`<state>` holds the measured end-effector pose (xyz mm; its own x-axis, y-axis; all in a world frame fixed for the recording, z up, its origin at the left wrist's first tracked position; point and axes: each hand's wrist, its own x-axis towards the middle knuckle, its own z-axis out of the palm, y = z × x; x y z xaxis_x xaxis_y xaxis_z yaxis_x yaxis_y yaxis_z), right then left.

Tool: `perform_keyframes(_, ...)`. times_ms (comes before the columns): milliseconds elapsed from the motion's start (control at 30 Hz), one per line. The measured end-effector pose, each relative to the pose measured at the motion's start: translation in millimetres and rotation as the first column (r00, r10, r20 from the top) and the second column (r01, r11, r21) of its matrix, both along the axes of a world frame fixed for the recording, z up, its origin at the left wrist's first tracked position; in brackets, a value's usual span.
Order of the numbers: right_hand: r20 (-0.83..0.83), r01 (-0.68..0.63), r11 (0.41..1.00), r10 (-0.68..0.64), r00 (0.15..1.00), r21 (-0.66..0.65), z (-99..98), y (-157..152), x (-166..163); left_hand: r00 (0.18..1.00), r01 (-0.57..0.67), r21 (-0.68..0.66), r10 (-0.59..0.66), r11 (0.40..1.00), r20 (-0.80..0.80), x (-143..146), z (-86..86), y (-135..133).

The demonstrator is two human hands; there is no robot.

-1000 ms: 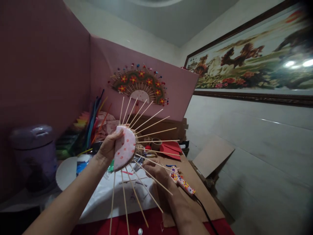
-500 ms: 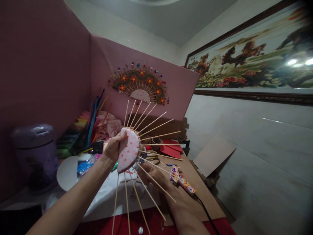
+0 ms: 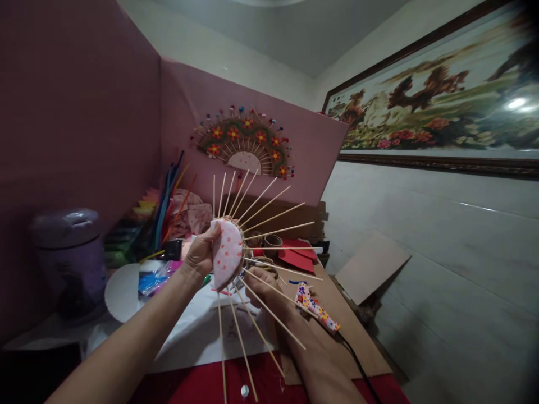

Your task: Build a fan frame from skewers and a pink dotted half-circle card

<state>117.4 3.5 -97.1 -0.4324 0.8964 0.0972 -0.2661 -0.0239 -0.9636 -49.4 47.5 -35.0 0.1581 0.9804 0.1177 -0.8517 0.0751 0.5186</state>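
Note:
My left hand (image 3: 201,253) grips a half-made fan (image 3: 228,252) by its pink dotted fabric half-disc, holding it up above the table. Several bamboo skewers (image 3: 273,217) spread out from the disc like rays. My right hand (image 3: 265,292) sits just behind and below the lower skewers, fingers curled at the fan's edge; I cannot make out what they touch. A glue gun (image 3: 314,307) wrapped in flowered fabric lies beside my right wrist, its black cord trailing toward me.
A finished flowered fan (image 3: 246,145) hangs on the pink board (image 3: 303,151). Coloured pipe cleaners (image 3: 166,193), fabric, a lilac bin (image 3: 69,258), a white plate (image 3: 120,292), red paper (image 3: 295,257) and a tape roll (image 3: 273,242) crowd the table. A cardboard sheet (image 3: 373,266) leans right.
My left hand has turned the fan so the disc shows more edge-on and shifted slightly right. My right hand stays under the lower skewers. The view drifted a little.

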Motion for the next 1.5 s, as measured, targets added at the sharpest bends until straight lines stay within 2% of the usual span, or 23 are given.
perform_keyframes(100,-0.05,0.048,0.998,-0.05,0.998,-0.028,2.5,1,3,1.0,0.004,-0.023,-0.004,1.0,0.007,0,-1.1,2)
perform_keyframes(200,-0.094,0.042,0.998,-0.046,0.995,-0.05,-3.3,7,4,1.0,0.014,-0.062,-0.015,0.998,-0.008,0,-1.2,3)
perform_keyframes(300,-0.111,0.038,0.998,-0.044,0.993,-0.051,-13.5,18,4,0.999,0.034,-0.179,-0.041,0.983,-0.034,2,0.1,4)
perform_keyframes(400,-0.117,0.125,0.991,-0.131,0.984,-0.056,-20.5,27,4,0.992,0.067,-0.309,-0.096,0.949,-0.076,5,2.6,4)
perform_keyframes(467,-0.118,0.188,0.979,-0.197,0.973,-0.083,-22.1,30,4,0.986,0.092,-0.336,-0.133,0.937,-0.101,7,4.4,4)
perform_keyframes(700,-0.171,0.256,0.963,-0.267,0.948,-0.081,-20.5,32,6,0.995,0.063,-0.276,-0.081,0.959,-0.054,14,4.8,2)
perform_keyframes(900,-0.186,0.276,0.959,-0.283,0.941,-0.067,-20.9,34,7,0.982,0.182,-0.182,-0.187,0.966,-0.015,12,-0.4,0)
perform_keyframes(1067,-0.21,0.25,0.963,-0.266,0.941,-0.1,-23.8,34,6,0.972,0.232,-0.118,-0.233,0.966,0.005,10,-3.4,2)
perform_keyframes(1267,-0.185,0.3,0.952,-0.307,0.934,-0.066,-23.5,31,4,0.987,0.119,-0.171,-0.134,0.978,-0.083,6,-12.5,6)
perform_keyframes(1400,-0.174,0.349,0.935,-0.354,0.919,-0.058,-23.0,32,5,0.977,0.142,-0.169,-0.165,0.975,-0.132,4,-17.7,7)
perform_keyframes(1500,-0.139,0.388,0.921,-0.389,0.911,-0.035,-23.6,33,5,0.979,0.113,-0.171,-0.139,0.979,-0.15,5,-17.5,8)
